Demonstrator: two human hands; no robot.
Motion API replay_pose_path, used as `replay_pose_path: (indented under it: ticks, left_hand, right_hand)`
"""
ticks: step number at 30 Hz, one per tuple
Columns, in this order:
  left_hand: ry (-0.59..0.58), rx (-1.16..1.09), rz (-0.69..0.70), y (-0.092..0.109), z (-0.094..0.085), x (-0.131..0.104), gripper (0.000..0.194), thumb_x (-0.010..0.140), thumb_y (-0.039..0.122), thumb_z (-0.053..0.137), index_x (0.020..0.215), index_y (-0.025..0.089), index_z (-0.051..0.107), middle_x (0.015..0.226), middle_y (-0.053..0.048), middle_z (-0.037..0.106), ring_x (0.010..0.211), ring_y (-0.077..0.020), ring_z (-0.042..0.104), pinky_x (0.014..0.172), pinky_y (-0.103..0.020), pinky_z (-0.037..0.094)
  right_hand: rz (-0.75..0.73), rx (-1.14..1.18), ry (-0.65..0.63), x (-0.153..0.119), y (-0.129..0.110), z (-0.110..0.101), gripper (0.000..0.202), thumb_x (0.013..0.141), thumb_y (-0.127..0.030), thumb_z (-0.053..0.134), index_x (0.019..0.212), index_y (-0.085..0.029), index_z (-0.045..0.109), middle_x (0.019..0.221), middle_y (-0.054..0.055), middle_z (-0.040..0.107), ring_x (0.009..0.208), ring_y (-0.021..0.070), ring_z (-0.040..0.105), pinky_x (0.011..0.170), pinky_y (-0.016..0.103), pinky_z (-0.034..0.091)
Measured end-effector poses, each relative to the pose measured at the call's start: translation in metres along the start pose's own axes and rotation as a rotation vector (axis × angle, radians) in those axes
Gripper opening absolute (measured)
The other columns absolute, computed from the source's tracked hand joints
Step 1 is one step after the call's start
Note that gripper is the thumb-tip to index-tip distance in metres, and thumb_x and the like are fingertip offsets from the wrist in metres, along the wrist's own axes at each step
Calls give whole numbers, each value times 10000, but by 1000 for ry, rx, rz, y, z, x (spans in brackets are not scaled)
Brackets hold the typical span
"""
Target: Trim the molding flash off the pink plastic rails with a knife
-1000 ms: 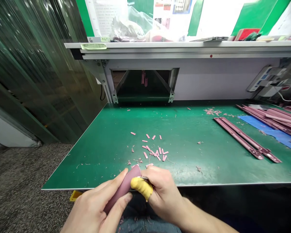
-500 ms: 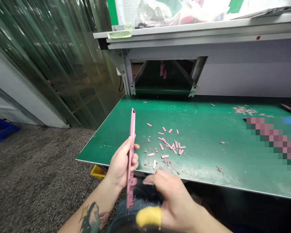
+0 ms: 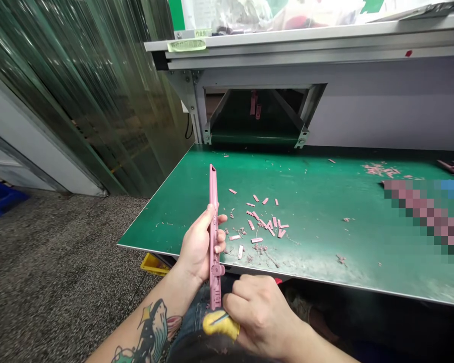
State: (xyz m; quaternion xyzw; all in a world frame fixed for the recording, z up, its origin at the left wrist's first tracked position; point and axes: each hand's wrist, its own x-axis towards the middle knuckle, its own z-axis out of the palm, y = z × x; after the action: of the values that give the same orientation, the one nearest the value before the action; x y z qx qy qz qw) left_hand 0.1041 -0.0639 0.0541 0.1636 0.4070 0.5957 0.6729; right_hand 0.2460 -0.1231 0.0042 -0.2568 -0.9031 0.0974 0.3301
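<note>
My left hand [image 3: 200,242] is closed around a long, narrow pink plastic part [image 3: 213,227], held nearly upright over the table's front edge. The part has a hollow top end, moulded ribs and a small side tab low down. Close to its lower end is my right hand [image 3: 261,310], closed in a fist, with a yellow wrap [image 3: 221,325] on the thumb. A thin dark blade lies across that wrap and a red end [image 3: 278,281] shows behind the fist; this looks like a small knife, mostly hidden by the fingers.
The green table [image 3: 325,201] carries several small pink plastic pieces [image 3: 263,222] and shavings. More scraps [image 3: 380,170] lie at the back right. A conveyor chute [image 3: 257,137] opens behind, beneath a metal shelf [image 3: 306,50]. A yellow bin [image 3: 153,264] sits below the left edge.
My left hand and the pink part have moved slightly right, the part now straighter. My right hand has closed into a fist and drawn in near the part's lower end.
</note>
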Motion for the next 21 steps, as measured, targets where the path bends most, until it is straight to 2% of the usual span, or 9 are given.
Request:
replay_pose_path:
  ticks: [2, 4, 6, 9, 13, 16, 17, 19, 21]
  left_hand:
    - [-58, -74, -48, 3, -1, 0, 271, 909, 348, 519, 1111, 172, 562, 789, -6, 607, 405, -39, 487, 284, -127, 349]
    - [-126, -159, -97, 5, -2, 0, 295, 954, 336, 421, 1161, 160, 534, 791, -10, 619, 413, -47, 500, 291, -134, 369]
    - [-187, -244, -137, 4, -1, -1, 324, 976, 328, 360, 1189, 145, 521, 782, -8, 624, 410, -45, 495, 289, -129, 371]
    - [-255, -346, -185, 2, 1, -3, 349, 986, 324, 334, 1193, 121, 527, 769, -14, 630, 395, -32, 474, 277, -106, 353]
    - [-308, -426, -213, 1, 3, -3, 352, 984, 312, 348, 1224, 118, 517, 766, -17, 637, 382, -24, 444, 266, -91, 333]
    - [-315, -436, -213, 2, 4, -1, 359, 979, 290, 341, 1236, 105, 509, 757, -17, 626, 375, -28, 424, 261, -101, 330]
    - [-311, -429, -205, 3, 4, 0, 362, 977, 282, 331, 1233, 99, 512, 744, -15, 614, 375, -30, 418, 262, -105, 332]
    - [-288, -400, -181, 5, 2, 2, 364, 972, 262, 314, 1215, 91, 524, 718, -11, 583, 389, -31, 429, 278, -108, 347]
    - [-239, -344, -147, 8, -2, 4, 333, 965, 241, 337, 1184, 95, 541, 704, -1, 553, 420, -22, 469, 309, -94, 372]
  right_hand:
    - [77, 79, 33, 0, 1, -1, 594, 915, -642, 321, 707, -164, 605, 577, 4, 493, 497, 124, 402, 485, 277, 226]
    - [179, 118, 56, 3, 3, -1, 689, 800, -785, 365, 803, -153, 638, 610, 7, 502, 523, 134, 438, 487, 262, 258]
    - [212, 98, 50, 6, 6, 1, 739, 737, -839, 378, 781, -147, 635, 616, 11, 499, 527, 139, 439, 482, 262, 261]
    - [169, 50, 53, 10, 7, 3, 692, 805, -786, 346, 674, -158, 605, 575, 7, 474, 505, 131, 397, 470, 270, 233]
    - [64, 40, 65, 10, 0, 1, 597, 948, -576, 313, 616, -158, 580, 541, 12, 477, 487, 125, 368, 470, 292, 205]
    - [29, 255, 64, 1, -10, 3, 539, 973, -468, 327, 626, -152, 591, 526, 19, 516, 474, 117, 400, 457, 278, 236]
    - [82, 395, 92, -5, -14, 7, 522, 970, -467, 338, 661, -150, 615, 541, 22, 547, 478, 113, 431, 456, 259, 270]
    - [308, 693, 162, -23, -23, 20, 519, 964, -510, 327, 809, -154, 672, 601, 30, 606, 479, 106, 483, 455, 223, 339]
    - [543, 917, 144, -45, -30, 37, 567, 949, -580, 296, 990, -170, 685, 628, 32, 622, 461, 110, 500, 431, 209, 372]
